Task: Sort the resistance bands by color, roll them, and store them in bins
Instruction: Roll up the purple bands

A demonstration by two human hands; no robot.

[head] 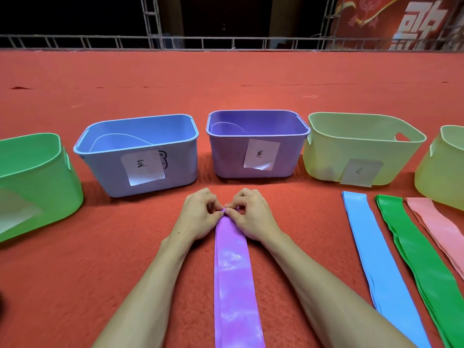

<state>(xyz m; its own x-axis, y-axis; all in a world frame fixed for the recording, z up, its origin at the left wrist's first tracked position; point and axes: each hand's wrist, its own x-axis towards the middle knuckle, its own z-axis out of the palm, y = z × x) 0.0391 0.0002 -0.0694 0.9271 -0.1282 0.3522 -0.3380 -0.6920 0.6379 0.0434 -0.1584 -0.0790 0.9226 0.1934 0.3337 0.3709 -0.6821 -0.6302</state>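
The purple band (236, 280) lies flat on the red carpet (125, 234), running from the near edge of my view straight away from me. Its far end is turned over into a tiny coil (224, 210). I have my left hand (198, 217) and right hand (253, 217) side by side on that end. The fingers (212, 203) of both are curled in and pinch the coil between thumbs and fingertips. Almost the whole length is unrolled, so I judge this to be the very start of the rolling step.

Just beyond my hands stands the purple bin (226, 159) with a paper label (261, 154) on its near wall. That is where I take this band to belong. To its left is a blue bin (105, 172), then a green bin (37, 184). To its right is a yellow-green bin (326, 159), and another pale bin (439, 177) is cut off at the right edge. Right of my right arm a blue band (376, 259), a green band (414, 259) and a pink band (437, 227) lie flat, waiting.

The risk I see is the coil itself. It is small and the material looks slick and springy, so a loose pinch could let it spring open. If one hand rolls faster than the other, the roll may skew into a cone. The band looks doubled, so its layers could slide apart and wrinkle.
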